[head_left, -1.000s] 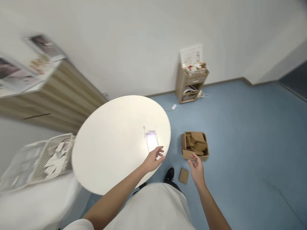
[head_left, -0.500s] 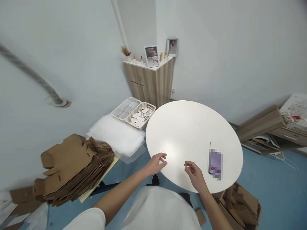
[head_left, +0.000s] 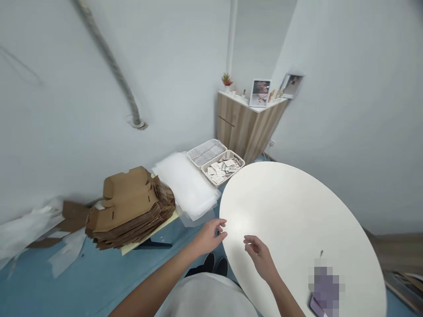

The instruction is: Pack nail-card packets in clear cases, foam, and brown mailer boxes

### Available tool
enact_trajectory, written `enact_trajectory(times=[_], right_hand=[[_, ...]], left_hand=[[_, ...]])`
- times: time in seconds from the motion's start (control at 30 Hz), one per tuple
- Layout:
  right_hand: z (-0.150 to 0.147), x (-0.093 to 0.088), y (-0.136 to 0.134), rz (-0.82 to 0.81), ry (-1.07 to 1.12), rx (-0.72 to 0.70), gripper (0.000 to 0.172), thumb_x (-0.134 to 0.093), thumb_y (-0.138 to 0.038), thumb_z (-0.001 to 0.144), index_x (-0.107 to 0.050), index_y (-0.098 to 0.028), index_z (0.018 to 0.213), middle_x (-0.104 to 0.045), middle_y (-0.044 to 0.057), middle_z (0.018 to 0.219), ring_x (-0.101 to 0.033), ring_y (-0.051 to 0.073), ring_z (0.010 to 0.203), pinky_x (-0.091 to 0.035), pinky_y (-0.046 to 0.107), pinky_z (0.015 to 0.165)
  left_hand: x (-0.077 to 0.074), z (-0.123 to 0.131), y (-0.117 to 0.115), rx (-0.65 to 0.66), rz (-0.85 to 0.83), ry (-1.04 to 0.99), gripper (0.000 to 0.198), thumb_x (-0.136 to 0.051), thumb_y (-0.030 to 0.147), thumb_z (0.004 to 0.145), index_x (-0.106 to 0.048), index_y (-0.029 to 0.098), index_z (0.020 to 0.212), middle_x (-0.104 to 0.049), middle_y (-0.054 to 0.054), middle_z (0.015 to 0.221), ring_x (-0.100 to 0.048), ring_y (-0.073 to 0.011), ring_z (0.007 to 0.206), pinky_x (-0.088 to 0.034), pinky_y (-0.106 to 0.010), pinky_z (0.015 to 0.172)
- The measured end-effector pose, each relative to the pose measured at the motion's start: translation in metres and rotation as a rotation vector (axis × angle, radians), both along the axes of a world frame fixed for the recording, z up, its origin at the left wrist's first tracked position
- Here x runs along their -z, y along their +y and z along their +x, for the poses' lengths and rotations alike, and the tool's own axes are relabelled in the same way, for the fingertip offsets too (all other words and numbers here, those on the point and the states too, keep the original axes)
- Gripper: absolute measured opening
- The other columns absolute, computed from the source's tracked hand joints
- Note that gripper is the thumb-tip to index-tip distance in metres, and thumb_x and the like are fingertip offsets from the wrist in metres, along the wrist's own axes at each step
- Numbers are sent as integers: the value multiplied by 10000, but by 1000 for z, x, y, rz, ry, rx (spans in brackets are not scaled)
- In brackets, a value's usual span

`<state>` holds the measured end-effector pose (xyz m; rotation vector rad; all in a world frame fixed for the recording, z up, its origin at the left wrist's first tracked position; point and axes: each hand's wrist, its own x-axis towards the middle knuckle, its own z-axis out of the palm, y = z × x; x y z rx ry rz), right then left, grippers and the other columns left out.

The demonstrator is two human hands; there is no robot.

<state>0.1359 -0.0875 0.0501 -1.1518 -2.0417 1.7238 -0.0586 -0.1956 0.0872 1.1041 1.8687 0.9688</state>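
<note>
Nothing is in my left hand (head_left: 210, 237), whose fingers are parted and curved near the left edge of the round white table (head_left: 280, 198). My right hand (head_left: 259, 255) hangs over the tabletop, empty, with thumb and fingers apart. On the table to its right lies a purple object (head_left: 325, 286), blurred by pixelation, with a dark phone-like edge below it. A small dark bit (head_left: 321, 253) lies just above that. Left of my hands, a stack of flat brown cardboard boxes (head_left: 128, 209) sits beside a pile of white translucent sheets (head_left: 190, 185).
A white basket of printed cards (head_left: 222, 168) and a tray of clear packets (head_left: 207, 152) stand beyond the sheets. A wooden cabinet (head_left: 241, 127) with picture frames and a plant fills the corner. White wrapping and cardboard scraps (head_left: 33, 224) lie on the floor at left.
My view has swung left, so the table and cabinet appear further right and the box stack nearer the middle. Both hands stay empty and apart.
</note>
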Motion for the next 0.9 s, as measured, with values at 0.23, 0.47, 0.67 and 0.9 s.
enact_trajectory(times=[0.23,0.47,0.67,0.9], right_hand=[[-42,7,25,11,12,-132,342,-522,-437,734,-590,-191,962,-639,82,915,-595,176,744,-476,322,692],[-74,-6,29,52,-21,-208,344,-520,-438,741,-580,-203,985,-636,80,941,-597,184,786,-479,309,676],[-124,-1,18,53,7,-209,341,-518,-440,750,-570,-209,994,-624,76,976,-594,184,831,-478,315,723],[-189,6,18,97,44,-155,366,-522,-436,740,-565,-189,1006,-624,72,958,-589,164,780,-469,318,737]], left_hand=[[-5,-17,0,-25,4,51,398,-503,350,765,-507,215,1140,-587,-61,1062,-564,-184,894,-458,-294,727],[-30,-63,-19,-27,17,165,374,-509,339,770,-517,198,1116,-589,-63,1067,-567,-171,892,-450,-288,761],[-24,-110,-42,-39,66,196,374,-478,357,790,-491,222,1138,-577,-52,1091,-559,-163,919,-461,-255,679],[6,-160,-36,11,48,148,386,-499,357,772,-499,207,1127,-585,-58,1077,-573,-165,887,-455,-277,730]])
